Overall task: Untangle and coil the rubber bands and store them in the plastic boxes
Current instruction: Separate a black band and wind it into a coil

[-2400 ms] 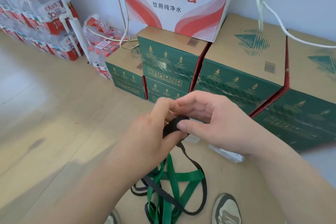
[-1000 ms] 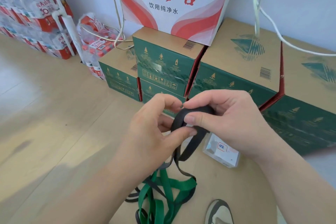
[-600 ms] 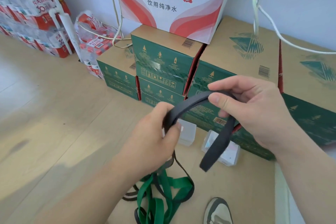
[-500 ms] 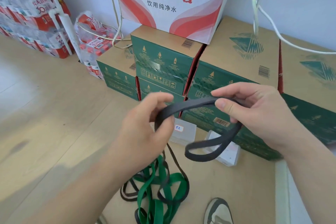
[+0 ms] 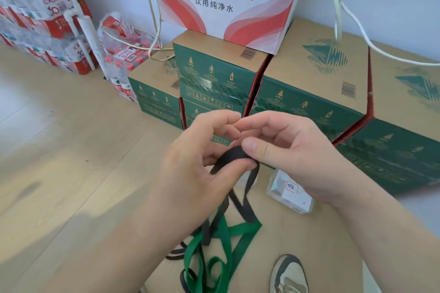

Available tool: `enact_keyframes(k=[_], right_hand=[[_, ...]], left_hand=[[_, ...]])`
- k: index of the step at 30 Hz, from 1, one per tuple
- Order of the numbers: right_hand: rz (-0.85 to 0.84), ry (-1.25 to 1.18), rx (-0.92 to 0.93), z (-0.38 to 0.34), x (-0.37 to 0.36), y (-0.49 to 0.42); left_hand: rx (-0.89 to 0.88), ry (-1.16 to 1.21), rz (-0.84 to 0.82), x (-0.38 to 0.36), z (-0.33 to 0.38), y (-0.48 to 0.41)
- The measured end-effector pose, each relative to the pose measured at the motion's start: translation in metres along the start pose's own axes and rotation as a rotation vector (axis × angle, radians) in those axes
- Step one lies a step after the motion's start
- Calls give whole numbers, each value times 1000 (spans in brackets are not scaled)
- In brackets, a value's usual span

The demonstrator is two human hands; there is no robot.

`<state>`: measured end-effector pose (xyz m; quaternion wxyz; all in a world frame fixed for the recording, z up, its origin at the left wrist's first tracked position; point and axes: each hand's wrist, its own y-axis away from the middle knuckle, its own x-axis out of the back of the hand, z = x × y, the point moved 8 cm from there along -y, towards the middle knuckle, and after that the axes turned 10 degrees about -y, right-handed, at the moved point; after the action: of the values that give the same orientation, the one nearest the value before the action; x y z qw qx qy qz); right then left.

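A black rubber band [image 5: 247, 188] hangs in a loop from between my hands at the frame's centre. My left hand [image 5: 202, 173] grips its upper end with thumb and curled fingers. My right hand [image 5: 285, 157] pinches the same folded end from the right, thumb on top. Below, green rubber bands [image 5: 223, 245] lie tangled with more black band on the cardboard-coloured floor. A clear plastic box [image 5: 290, 195] with a white label sits under my right wrist; a second box is mostly hidden behind the hands.
Green and brown cardboard cartons [image 5: 309, 93] are stacked against the wall, with a white and red carton [image 5: 226, 0] on top. Shrink-wrapped water bottles [image 5: 47, 21] stand at left. White cables [image 5: 357, 31] hang down. A shoe [image 5: 288, 276] shows at the bottom.
My hands had pulled apart, stretching the black band into an open loop; now they have come back together, folding its top end between both thumbs.
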<state>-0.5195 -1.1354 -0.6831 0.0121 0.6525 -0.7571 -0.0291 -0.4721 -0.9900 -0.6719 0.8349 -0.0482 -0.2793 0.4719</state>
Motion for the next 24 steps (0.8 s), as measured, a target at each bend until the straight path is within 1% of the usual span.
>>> enact_keyframes(k=[2, 4, 7, 9, 11, 13, 15, 16, 18, 20, 22, 24], right_hand=[[12, 68, 7, 0, 0, 0], [-14, 131, -43, 3, 1, 0], [-129, 167, -186, 11, -1, 3], [-181, 205, -240, 14, -2, 6], [-184, 213, -231, 13, -6, 6], [-174, 232, -196, 11, -9, 7], [-145, 245, -162, 7, -9, 8], [-115, 242, -138, 4, -5, 8], [-37, 199, -86, -5, 8, 9], [44, 134, -28, -14, 19, 11], [121, 79, 28, -19, 28, 12], [186, 78, 55, -20, 38, 13]], left_hand=[[2, -31, -8, -1, -2, 1], [-18, -74, -37, -1, -5, 1], [-70, -169, -132, -3, -9, -1], [-72, -238, -197, -6, -15, 0], [-5, -239, -297, -14, -26, 4], [99, -140, -459, -31, -36, 11], [161, -64, -572, -42, -43, 19], [179, -91, -599, -42, -47, 20], [201, -220, -640, -42, -59, 23], [223, -273, -629, -40, -67, 24], [207, -289, -542, -35, -66, 19], [151, -279, -431, -28, -56, 10]])
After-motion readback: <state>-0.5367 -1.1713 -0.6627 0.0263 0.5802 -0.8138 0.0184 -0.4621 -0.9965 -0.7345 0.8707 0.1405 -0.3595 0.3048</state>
